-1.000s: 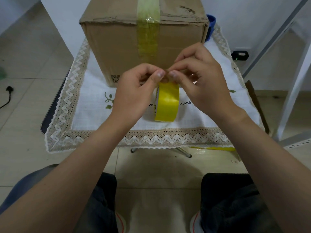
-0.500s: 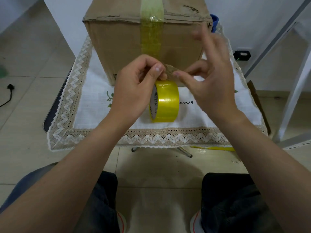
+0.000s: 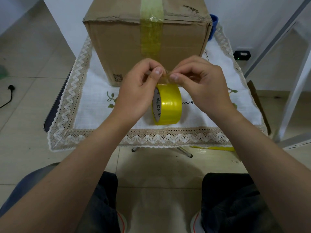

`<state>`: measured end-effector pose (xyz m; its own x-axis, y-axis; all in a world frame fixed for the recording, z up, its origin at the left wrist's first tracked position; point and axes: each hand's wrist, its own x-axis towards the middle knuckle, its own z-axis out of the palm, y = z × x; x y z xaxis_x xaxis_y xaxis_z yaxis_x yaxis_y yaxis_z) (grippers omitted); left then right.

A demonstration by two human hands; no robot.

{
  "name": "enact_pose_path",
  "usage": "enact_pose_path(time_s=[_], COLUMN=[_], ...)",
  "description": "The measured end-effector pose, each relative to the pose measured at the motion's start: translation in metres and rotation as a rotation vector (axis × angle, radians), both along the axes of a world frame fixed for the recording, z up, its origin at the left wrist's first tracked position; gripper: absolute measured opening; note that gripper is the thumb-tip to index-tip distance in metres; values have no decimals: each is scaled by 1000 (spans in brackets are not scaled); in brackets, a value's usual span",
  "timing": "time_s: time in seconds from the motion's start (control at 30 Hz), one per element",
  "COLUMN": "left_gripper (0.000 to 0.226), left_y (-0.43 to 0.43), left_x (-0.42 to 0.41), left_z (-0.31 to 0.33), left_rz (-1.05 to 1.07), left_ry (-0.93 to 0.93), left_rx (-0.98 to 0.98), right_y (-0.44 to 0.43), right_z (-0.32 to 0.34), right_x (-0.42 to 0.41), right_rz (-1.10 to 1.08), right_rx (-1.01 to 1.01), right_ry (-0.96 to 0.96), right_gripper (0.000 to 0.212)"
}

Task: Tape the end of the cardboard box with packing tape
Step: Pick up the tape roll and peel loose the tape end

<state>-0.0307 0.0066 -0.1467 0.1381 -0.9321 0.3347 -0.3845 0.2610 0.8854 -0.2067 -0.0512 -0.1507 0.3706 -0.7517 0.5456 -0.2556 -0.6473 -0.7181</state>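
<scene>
Both my forearms come in from the bottom corners and meet in the middle, wrists a bit bent so the knuckles face up toward me. My left hand (image 3: 136, 91) is curled, thumb and index finger pinched on the loose end of tape (image 3: 165, 78), with the other fingers tucked under. I can't see whether they touch the roll. My right hand (image 3: 202, 86) mirrors it, thumb and forefinger clamped on the same flap from the other side, remaining fingers folded into the palm. So both hands are closed in a pinch on that tape end, thumbs nearly touching each other.

The tape roll (image 3: 169, 104) hangs just below my fingers, standing on edge above the cloth. It's glossy yellow plastic, smooth and shiny, with a white cardboard core printed in black letters. The peeled bit between my thumbs looks see-through and brownish, slightly crinkled.

The cardboard box (image 3: 117, 46) sits right behind my hands on the table, plain brown corrugated stuff with a scuffed top edge. A strip of yellowish tape (image 3: 151, 36) already runs over its top and down the front face, wrinkly where it bends over the edge.

Under it all is a white woven tablecloth (image 3: 94, 98) with a zigzag lace border and little green embroidery.
</scene>
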Motion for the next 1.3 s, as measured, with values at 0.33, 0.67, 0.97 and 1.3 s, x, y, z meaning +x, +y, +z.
enact_pose_path(time_s=[0.33, 0.67, 0.97, 1.3], left_gripper=[24, 18, 10, 14], left_y=[-1, -5, -6, -3], left_x=[-2, -5, -2, -3], left_z=[2, -3, 0, -2], left_rz=[-82, -86, -57, -50], left_ry=[118, 180, 201, 129], left_rx=[99, 147, 254, 171], right_y=[1, 0, 1, -1], right_z=[-1, -1, -2, -1], right_x=[-1, -4, -2, -4], right_rz=[45, 38, 76, 43], right_rx=[-7, -8, -22, -1], right_ry=[5, 4, 37, 15], right_gripper=[7, 6, 2, 3])
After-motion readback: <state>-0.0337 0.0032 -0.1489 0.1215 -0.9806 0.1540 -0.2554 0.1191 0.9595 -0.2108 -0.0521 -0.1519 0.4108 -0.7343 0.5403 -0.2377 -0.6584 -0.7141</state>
